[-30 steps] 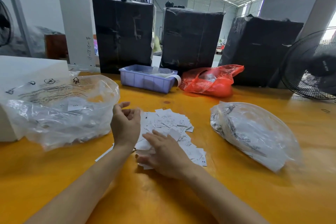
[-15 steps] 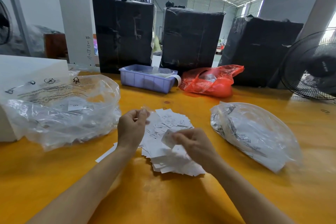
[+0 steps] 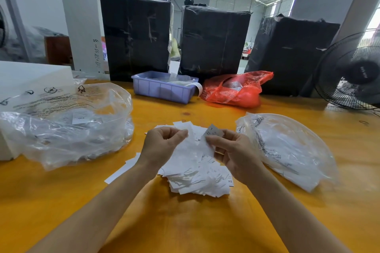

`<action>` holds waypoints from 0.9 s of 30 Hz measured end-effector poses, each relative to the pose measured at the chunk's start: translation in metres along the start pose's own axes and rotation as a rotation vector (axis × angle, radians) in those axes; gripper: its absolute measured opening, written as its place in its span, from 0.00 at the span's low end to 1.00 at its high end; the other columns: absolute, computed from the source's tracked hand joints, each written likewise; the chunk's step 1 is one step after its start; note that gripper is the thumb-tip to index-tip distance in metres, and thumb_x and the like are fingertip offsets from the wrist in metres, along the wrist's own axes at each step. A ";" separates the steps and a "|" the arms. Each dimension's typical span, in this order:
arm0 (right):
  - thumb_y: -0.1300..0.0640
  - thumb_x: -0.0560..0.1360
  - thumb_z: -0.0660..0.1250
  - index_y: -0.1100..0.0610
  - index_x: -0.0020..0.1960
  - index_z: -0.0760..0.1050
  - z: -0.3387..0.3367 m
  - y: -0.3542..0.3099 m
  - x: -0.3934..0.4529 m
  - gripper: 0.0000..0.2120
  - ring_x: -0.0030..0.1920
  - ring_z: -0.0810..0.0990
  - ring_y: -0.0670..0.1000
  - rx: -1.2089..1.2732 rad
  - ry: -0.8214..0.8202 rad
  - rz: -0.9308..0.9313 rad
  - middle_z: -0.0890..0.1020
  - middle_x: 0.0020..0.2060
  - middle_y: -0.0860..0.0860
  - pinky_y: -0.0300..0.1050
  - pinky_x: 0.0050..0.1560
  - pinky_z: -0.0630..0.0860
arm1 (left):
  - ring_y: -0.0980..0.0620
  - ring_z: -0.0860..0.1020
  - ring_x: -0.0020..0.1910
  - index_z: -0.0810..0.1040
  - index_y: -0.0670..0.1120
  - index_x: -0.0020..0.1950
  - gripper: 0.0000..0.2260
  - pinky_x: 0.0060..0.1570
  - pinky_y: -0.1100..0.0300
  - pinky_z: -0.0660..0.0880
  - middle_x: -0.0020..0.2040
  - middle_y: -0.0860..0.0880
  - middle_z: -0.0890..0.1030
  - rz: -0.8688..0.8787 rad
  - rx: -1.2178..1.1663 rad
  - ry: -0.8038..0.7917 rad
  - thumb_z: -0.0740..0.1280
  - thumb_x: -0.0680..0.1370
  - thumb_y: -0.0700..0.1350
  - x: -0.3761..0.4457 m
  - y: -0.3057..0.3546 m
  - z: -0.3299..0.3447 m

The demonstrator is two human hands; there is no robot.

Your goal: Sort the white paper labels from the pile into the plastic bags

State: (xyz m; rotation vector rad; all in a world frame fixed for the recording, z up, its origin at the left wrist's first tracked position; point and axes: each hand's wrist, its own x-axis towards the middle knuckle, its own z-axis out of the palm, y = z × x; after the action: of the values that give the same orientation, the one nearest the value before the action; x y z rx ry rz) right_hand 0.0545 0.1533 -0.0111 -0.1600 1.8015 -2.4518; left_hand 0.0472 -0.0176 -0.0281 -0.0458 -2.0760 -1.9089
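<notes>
We see both hands raised just above the loose pile of small white paper labels (image 3: 195, 172), which lies on the orange wooden table (image 3: 185, 222). The right hand (image 3: 236, 152) pinches one white label (image 3: 212, 132) between thumb and fingers and holds it tilted over the pile. The left hand (image 3: 160, 146) has its fingers curled with the tips pressed together; whether a label sits between them we cannot tell. To the left of the pile lies a big crumpled clear plastic bag (image 3: 67, 127) with labels inside, one marked XXL. To the right of the pile lies a flatter clear plastic bag (image 3: 287, 150) holding white labels. Behind the pile stand a light purple plastic tray (image 3: 162, 88) and a red plastic bag (image 3: 236, 90).
</notes>
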 end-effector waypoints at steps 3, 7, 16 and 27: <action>0.63 0.65 0.73 0.59 0.45 0.80 -0.004 -0.007 0.001 0.10 0.37 0.82 0.48 -0.119 0.065 -0.106 0.83 0.35 0.50 0.44 0.40 0.80 | 0.60 0.77 0.32 0.80 0.37 0.39 0.10 0.37 0.67 0.75 0.35 0.45 0.80 -0.046 -0.024 -0.078 0.72 0.73 0.43 -0.001 0.000 0.001; 0.68 0.70 0.71 0.58 0.43 0.80 -0.006 -0.009 -0.003 0.07 0.35 0.83 0.49 -0.324 0.014 -0.232 0.84 0.33 0.50 0.43 0.39 0.78 | 0.50 0.83 0.34 0.77 0.38 0.38 0.06 0.37 0.61 0.80 0.36 0.42 0.84 -0.110 -0.177 -0.191 0.72 0.72 0.37 -0.005 0.003 0.001; 0.60 0.75 0.68 0.61 0.44 0.79 -0.004 -0.010 -0.008 0.04 0.23 0.72 0.41 -0.609 0.006 -0.381 0.77 0.24 0.44 0.32 0.25 0.68 | 0.58 0.70 0.24 0.83 0.42 0.39 0.12 0.27 0.67 0.69 0.33 0.48 0.83 -0.099 -0.112 -0.274 0.72 0.66 0.50 -0.007 0.002 0.001; 0.58 0.73 0.71 0.53 0.40 0.80 -0.006 -0.008 -0.007 0.04 0.24 0.72 0.41 -0.738 0.014 -0.417 0.77 0.25 0.43 0.34 0.26 0.70 | 0.59 0.74 0.28 0.84 0.40 0.42 0.12 0.31 0.64 0.68 0.40 0.48 0.86 -0.100 -0.009 -0.339 0.68 0.73 0.49 -0.008 0.003 0.000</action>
State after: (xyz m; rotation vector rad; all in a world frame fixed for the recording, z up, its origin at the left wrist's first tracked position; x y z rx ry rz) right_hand 0.0608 0.1622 -0.0049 -0.6186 2.8247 -1.8391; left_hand 0.0552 -0.0156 -0.0269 -0.2917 -2.3228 -2.0909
